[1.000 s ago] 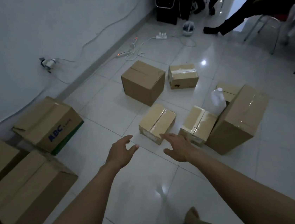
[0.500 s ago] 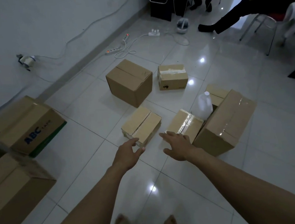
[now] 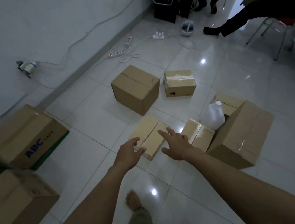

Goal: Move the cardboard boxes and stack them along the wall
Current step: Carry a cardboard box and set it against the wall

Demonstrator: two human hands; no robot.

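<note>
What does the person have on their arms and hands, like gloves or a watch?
Nothing that I can see. The left forearm and right forearm are bare down to the picture's edge, so no sleeves show. The left hand and right hand have no gloves, and neither wrist has a watch or bracelet. No rings show, though the room is dim.

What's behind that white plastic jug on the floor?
Behind the jug lies a low cardboard box, only its top showing. The jug and the big box beside it cover its near side, so the rest is hidden.
</note>
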